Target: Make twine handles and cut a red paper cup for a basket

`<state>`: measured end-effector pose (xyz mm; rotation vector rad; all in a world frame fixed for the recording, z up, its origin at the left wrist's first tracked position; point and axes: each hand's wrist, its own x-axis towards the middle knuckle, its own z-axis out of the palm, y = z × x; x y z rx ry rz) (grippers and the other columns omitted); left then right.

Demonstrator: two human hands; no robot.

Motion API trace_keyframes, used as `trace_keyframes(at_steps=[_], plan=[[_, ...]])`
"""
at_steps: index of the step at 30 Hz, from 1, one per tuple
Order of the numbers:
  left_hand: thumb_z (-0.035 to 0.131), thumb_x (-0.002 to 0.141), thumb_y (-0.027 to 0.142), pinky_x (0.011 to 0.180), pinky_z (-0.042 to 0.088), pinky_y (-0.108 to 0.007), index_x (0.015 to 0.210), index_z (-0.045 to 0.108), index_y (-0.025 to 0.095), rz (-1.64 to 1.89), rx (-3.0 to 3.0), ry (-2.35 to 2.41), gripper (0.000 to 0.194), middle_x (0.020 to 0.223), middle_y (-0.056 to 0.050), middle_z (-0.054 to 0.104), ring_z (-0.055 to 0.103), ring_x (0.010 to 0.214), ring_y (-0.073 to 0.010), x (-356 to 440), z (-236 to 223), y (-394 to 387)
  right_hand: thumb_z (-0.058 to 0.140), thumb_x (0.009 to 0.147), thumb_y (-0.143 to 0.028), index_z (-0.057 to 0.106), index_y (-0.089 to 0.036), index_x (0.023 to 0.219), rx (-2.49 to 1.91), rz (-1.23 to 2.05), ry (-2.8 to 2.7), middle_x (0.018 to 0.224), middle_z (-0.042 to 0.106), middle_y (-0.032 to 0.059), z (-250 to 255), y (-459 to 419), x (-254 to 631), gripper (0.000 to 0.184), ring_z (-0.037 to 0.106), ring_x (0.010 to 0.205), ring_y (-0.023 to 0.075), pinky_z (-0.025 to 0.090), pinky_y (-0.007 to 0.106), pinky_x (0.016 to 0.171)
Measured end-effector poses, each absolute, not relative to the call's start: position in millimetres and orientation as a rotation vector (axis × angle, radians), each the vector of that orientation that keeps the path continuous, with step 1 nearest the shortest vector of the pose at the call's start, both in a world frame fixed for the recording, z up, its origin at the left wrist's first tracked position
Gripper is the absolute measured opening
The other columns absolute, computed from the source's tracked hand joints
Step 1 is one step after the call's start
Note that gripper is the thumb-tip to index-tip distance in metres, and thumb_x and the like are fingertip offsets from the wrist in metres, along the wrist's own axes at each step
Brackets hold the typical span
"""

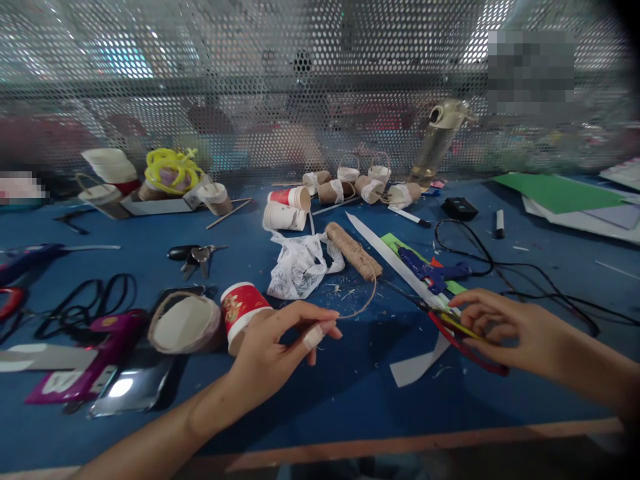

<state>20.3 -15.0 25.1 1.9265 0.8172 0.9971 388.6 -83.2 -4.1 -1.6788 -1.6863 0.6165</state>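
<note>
My left hand [280, 347] pinches the loose end of brown twine [361, 311] between thumb and fingertips; a bandage wraps one of its digits. The twine runs to a wound roll [353, 252] lying on the blue table. My right hand [505, 330] has its fingers curled on the red-and-yellow handles of scissors [457, 337], whose blades point left. Beside my left hand, a red and white paper cup [243, 310] lies tilted. A twine-rimmed cup [185, 323] stands farther left. White lace [300, 263] is bunched behind my left hand.
A blue glue gun [433, 270] and its black cable lie behind my right hand, near paper strips [417, 363]. Small twine-covered cups [370, 189] and a clear bottle [437, 143] line the mesh panel. Keys [200, 257], a phone [133, 383] and a purple packet [85, 367] are left.
</note>
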Motion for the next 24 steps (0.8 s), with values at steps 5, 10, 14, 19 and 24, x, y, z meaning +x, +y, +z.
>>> trace_keyframes(at_steps=[5, 10, 14, 19, 24], plan=[[0.063, 0.098, 0.011, 0.048, 0.054, -0.013, 0.107, 0.074, 0.019, 1.002, 1.888, 0.822, 0.016, 0.083, -0.001, 0.082, 0.065, 0.047, -0.0054, 19.7, 21.5, -15.3, 0.083, 0.07, -0.044, 0.076, -0.022, 0.109, -1.798, 1.038, -1.606, 0.093, 0.074, 0.011, 10.7, -82.3, 418.7, 0.045, 0.074, 0.083, 0.0251, 0.062, 0.026, 0.068], [0.064, 0.098, 0.01, 0.049, 0.054, -0.012, 0.109, 0.074, 0.022, 1.007, 1.892, 0.818, 0.019, 0.085, 0.001, 0.082, 0.065, 0.047, -0.0043, 20.5, 19.9, -16.3, 0.086, 0.072, -0.053, 0.07, -0.019, 0.1, -1.819, 1.314, -1.417, 0.086, 0.073, 0.01, 26.3, -75.9, 403.7, 0.047, 0.074, 0.074, 0.025, 0.064, 0.031, 0.07], [0.063, 0.099, 0.01, 0.049, 0.055, -0.013, 0.108, 0.073, 0.021, 1.007, 1.885, 0.828, 0.018, 0.085, 0.001, 0.082, 0.065, 0.048, -0.0049, 21.2, 19.6, -15.7, 0.072, 0.087, -0.065, 0.063, -0.02, 0.087, -1.445, 1.528, -1.309, 0.068, 0.055, -0.0008, 30.8, -73.1, 367.6, 0.045, 0.061, 0.06, 0.0166, 0.065, 0.037, 0.077], [0.063, 0.099, 0.011, 0.049, 0.054, -0.013, 0.109, 0.072, 0.021, 1.037, 1.866, 0.84, 0.017, 0.084, 0.0, 0.081, 0.064, 0.047, -0.005, 22.4, 17.8, -14.6, 0.058, 0.093, -0.07, 0.058, -0.021, 0.089, -1.05, 1.76, -1.308, 0.081, 0.049, -0.0003, 27.6, -80.4, 326.4, 0.049, 0.056, 0.067, 0.015, 0.065, 0.035, 0.07], [0.064, 0.099, 0.011, 0.05, 0.054, -0.015, 0.109, 0.072, 0.021, 1.113, 1.852, 0.861, 0.017, 0.086, 0.0, 0.081, 0.064, 0.048, -0.0058, 23.1, 15.7, -18.1, 0.046, 0.1, -0.07, 0.055, -0.02, 0.108, -1.133, 1.891, -1.372, 0.094, 0.055, 0.0025, 26.5, -87.7, 295.9, 0.052, 0.067, 0.084, 0.0188, 0.062, 0.039, 0.087]])
